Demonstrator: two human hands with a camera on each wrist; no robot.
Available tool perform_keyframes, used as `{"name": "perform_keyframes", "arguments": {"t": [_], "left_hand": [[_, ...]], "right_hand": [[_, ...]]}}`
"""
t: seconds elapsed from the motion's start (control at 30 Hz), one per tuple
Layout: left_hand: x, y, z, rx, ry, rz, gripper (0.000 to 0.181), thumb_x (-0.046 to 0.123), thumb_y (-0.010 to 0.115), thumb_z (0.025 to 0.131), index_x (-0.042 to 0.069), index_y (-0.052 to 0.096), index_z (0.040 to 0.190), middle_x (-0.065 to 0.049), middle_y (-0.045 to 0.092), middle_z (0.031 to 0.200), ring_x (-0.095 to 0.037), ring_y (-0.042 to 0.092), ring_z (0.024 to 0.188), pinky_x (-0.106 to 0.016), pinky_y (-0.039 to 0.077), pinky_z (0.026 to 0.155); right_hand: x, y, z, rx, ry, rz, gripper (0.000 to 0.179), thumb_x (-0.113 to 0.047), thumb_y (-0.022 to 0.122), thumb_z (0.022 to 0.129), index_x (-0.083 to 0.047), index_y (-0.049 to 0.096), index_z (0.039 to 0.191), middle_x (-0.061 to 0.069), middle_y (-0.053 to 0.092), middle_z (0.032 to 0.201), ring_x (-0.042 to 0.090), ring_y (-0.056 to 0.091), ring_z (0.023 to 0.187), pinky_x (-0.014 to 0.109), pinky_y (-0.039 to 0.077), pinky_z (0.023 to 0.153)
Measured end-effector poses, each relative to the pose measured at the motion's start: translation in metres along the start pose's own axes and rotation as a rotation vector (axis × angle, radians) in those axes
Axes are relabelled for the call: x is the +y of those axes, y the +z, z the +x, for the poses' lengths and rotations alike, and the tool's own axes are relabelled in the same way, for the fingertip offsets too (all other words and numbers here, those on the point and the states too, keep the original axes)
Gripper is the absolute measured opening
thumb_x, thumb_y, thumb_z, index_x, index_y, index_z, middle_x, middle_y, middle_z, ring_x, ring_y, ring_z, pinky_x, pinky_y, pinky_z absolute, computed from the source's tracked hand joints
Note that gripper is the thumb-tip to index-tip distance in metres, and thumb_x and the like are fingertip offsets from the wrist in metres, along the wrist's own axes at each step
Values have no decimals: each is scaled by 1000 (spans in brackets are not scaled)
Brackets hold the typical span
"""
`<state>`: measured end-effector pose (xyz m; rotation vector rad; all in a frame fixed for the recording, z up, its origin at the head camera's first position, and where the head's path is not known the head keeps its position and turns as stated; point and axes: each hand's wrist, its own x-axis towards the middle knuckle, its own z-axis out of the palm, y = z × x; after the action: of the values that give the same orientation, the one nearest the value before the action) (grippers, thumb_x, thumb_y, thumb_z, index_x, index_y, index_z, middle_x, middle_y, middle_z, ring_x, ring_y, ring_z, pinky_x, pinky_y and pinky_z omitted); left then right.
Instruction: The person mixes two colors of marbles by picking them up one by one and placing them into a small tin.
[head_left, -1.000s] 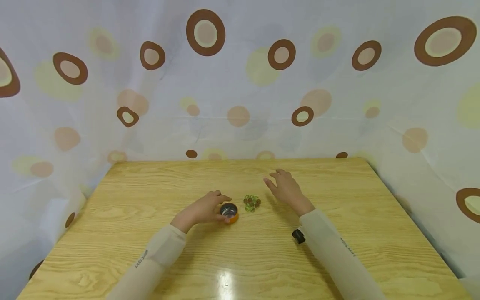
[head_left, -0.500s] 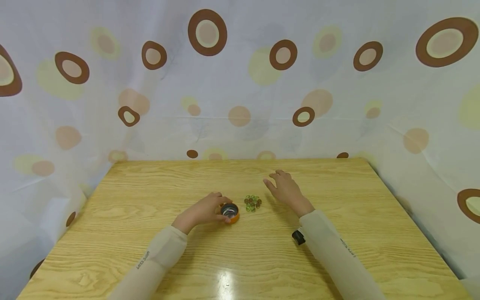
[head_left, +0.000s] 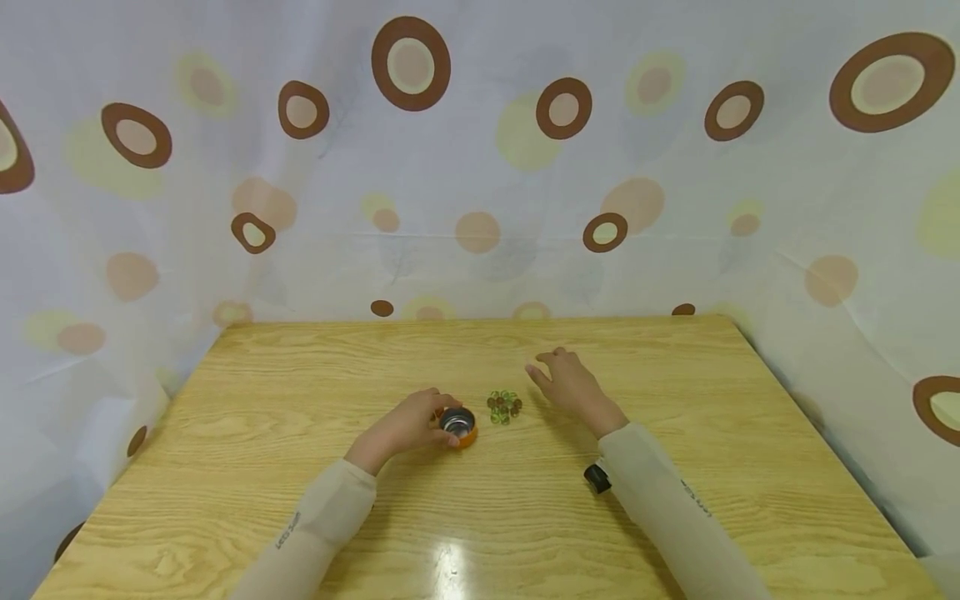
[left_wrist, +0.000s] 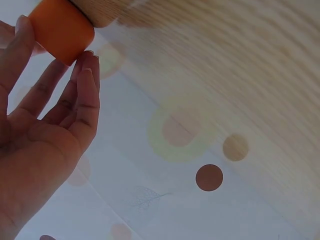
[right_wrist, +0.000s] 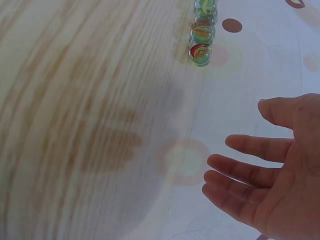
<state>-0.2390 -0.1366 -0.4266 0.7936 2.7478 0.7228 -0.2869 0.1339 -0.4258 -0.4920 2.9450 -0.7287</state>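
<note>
A small round orange cup with a shiny metal inside stands on the table, its opening upward. My left hand holds it from the left, thumb at the near side and fingers at the far side; in the left wrist view the fingers curl about its orange wall. To the right of the cup lies a cluster of several glass marbles, green and brownish. My right hand hovers right of the marbles, fingers spread and holding nothing. Swirled marbles show at the top of the right wrist view.
The wooden table fills the lower half of the head view. A white curtain with brown and yellow circles surrounds its back and sides. A black wrist camera is strapped under the right sleeve.
My right hand has dipped slightly toward me, its fingers a little lower in the head view. The left hand, the cup and the marbles stay nearly in place.
</note>
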Motion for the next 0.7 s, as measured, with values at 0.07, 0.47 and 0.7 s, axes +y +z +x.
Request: {"name": "perform_keyframes", "arguments": {"t": [0.07, 0.47, 0.7], "left_hand": [[0, 1, -1, 7, -13, -15, 53, 23, 78, 81, 2, 60, 126, -11, 58, 101, -23, 54, 90, -40, 47, 81], [1, 0, -1, 13, -31, -50, 53, 21, 78, 80, 1, 59, 126, -8, 53, 92, -18, 45, 79, -34, 42, 72], [1, 1, -1, 13, -44, -60, 53, 20, 78, 81, 2, 59, 127, -8, 53, 93, -19, 45, 79, -36, 42, 72]], "right_hand": [[0, 1, 0, -3, -5, -3, 49, -30, 43, 104, 9, 47, 135, 31, 46, 128, 46, 45, 118, 55, 41, 95], [0, 3, 1, -52, -39, 42, 42, -24, 52, 101, 7, 54, 129, 6, 52, 63, 15, 40, 51, 31, 37, 53], [0, 4, 2, -53, -83, 15, 35, -20, 55, 100, 5, 60, 124, 4, 54, 68, 15, 41, 56, 29, 35, 54]]}}
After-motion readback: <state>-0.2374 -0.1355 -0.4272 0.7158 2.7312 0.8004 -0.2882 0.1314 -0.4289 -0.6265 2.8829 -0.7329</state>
